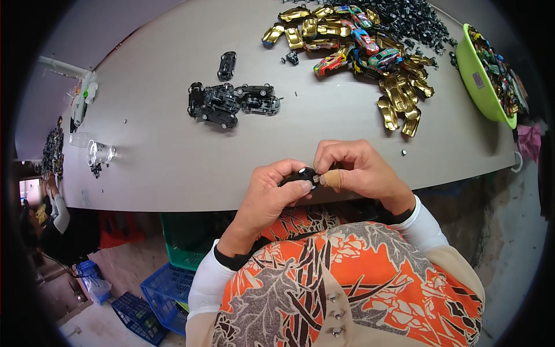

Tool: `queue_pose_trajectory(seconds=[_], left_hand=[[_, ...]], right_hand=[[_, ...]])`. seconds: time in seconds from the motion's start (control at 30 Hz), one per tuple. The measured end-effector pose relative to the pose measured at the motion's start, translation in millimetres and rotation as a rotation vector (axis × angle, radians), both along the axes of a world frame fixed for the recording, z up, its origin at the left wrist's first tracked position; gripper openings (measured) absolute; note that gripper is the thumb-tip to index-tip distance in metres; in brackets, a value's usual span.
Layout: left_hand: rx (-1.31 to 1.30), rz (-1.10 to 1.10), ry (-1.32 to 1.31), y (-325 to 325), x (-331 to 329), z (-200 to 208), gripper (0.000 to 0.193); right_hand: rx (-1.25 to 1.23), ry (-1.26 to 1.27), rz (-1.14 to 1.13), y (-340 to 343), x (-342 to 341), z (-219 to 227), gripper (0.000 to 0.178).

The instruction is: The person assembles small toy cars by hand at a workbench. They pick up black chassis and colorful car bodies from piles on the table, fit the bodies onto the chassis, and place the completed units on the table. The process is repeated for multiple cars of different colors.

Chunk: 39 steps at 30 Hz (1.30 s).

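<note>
Near the table's front edge, my left hand (270,189) is closed around a small black toy car (302,175) with a pale wheel showing. My right hand (356,168) meets it from the other side; thumb and forefinger pinch a small pale piece (316,178) against the car's end. A tan bandage (334,178) wraps the right thumb. Further out lies a cluster of black toy cars (222,99), some on their sides, with one more black car (227,65) just beyond. Gold toy car shells (399,95) and colourful shells (364,40) are heaped at the far right.
Small black parts (413,23) pile up behind the shells. A green basin (484,87) full of car shells stands at the right edge. To the left is a clear plastic cup (99,152). Blue crates (167,286) sit below; another person's arm (59,211) shows far left.
</note>
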<state>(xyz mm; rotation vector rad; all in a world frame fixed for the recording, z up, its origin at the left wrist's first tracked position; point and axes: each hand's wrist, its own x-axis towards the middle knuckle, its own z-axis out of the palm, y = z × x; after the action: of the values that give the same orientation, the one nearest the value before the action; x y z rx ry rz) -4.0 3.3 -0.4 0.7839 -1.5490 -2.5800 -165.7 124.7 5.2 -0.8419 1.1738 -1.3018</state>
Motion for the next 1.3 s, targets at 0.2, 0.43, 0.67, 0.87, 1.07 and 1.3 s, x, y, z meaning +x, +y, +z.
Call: queue_pose_trajectory(seconds=[0.2, 0.43, 0.67, 0.87, 1.07, 1.3], left_hand=[[-0.361, -0.054, 0.048, 7.4, 6.7, -3.2, 0.014], [-0.52, -0.042, -0.025, 9.6, 25.3, -3.8, 0.015], [-0.777, -0.006, -0.179, -8.0, 68.9, 15.7, 0.017], [-1.207, 0.032, -0.628, -42.7, 163.8, 19.2, 0.022], [-1.254, 0.331, -0.435, -56.8, 137.5, 35.7, 0.024], [-1.643, 0.192, 0.105, -84.9, -10.1, 39.1, 0.016]], right_hand=[[0.212, -0.022, 0.016, -1.4, 8.4, 9.4, 0.004], [0.067, 0.226, -0.007, -6.8, 32.9, -10.4, 0.007], [-0.143, 0.514, 0.171, -29.1, 38.7, -6.9, 0.018], [-0.254, 1.058, -0.255, -43.7, -26.6, 2.6, 0.019], [-0.297, 1.551, -0.4, -77.2, -82.0, 1.0, 0.016], [-0.104, 1.603, -0.301, -77.6, -88.1, -5.0, 0.022]])
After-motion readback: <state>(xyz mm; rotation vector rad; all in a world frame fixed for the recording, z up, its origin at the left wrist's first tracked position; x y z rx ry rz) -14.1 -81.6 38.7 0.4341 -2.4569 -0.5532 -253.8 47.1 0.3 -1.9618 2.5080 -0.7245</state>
